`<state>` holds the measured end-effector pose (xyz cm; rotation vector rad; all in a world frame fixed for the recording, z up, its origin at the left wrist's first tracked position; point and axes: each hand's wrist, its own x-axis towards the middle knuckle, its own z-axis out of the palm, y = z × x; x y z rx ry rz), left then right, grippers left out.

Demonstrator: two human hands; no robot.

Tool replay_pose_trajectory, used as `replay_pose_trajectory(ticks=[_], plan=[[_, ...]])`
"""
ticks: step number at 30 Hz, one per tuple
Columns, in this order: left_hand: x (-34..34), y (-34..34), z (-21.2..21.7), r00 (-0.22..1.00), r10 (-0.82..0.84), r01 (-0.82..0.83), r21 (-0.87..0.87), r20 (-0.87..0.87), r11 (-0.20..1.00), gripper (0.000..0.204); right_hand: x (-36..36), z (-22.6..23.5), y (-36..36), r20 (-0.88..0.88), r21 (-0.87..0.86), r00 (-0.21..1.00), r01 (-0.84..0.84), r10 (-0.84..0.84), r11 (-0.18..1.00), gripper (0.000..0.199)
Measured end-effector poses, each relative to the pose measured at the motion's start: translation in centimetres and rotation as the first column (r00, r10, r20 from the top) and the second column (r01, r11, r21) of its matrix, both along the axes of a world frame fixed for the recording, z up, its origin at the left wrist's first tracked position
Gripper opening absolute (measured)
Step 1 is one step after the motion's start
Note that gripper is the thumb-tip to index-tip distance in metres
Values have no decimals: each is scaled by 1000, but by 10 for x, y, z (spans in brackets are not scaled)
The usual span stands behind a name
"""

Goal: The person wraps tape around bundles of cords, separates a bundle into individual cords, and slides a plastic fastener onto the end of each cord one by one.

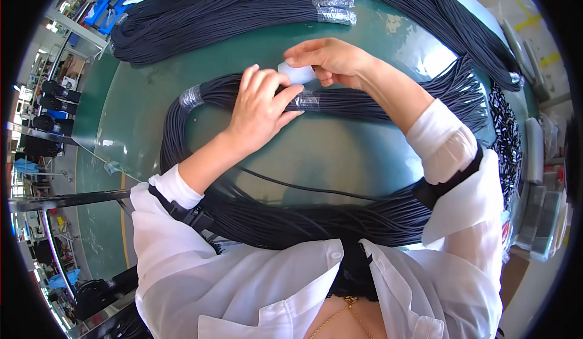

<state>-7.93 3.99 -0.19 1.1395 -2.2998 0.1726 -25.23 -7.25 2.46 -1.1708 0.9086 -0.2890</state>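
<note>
A long bundle of thin black cables point(355, 105) curves across the green table in front of me. My left hand point(258, 108) lies over this bundle, its fingers bent round it beside a band of clear film point(308, 100). Just above that band, my right hand point(334, 64) grips a small whitish roll of film point(296, 73) between thumb and fingers. The left fingertips are close to the roll; whether they touch it I cannot tell. A second clear band point(191, 98) wraps the bundle farther left, where the cables bend toward me.
More black cable bundles point(231, 20) with film-wrapped ends lie at the back, and another point(449, 20) at the far right. Loose cables point(316, 220) run along the near edge of the green table point(139, 108). Many small black-and-silver pieces point(505, 126) are heaped at right.
</note>
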Motion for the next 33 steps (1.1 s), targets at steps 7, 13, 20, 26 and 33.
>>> replay_pose_trajectory(ticks=[7, 13, 20, 26, 33], plan=[[10, 0, 3, 996, 87, -84, 105, -23, 991, 49, 13, -16, -9, 2, -207, 980, 197, -201, 958, 35], [16, -14, -3, 999, -14, 20, 156, -37, 988, 49, 48, -8, -7, 355, -350, 876, 448, -326, 823, 31], [44, -29, -5, 975, 223, -223, 10, 2, 975, 47, -11, 23, 90, 276, -565, 940, -12, 203, 825, 24], [47, -41, 28, 987, 162, -161, 336, 25, 928, 44, -18, -29, 89, -2, -363, 996, -82, 87, 928, 24], [29, -31, 27, 991, 128, -116, 192, -50, 975, 40, -8, -34, 72, -70, -603, 993, 33, -94, 797, 29]])
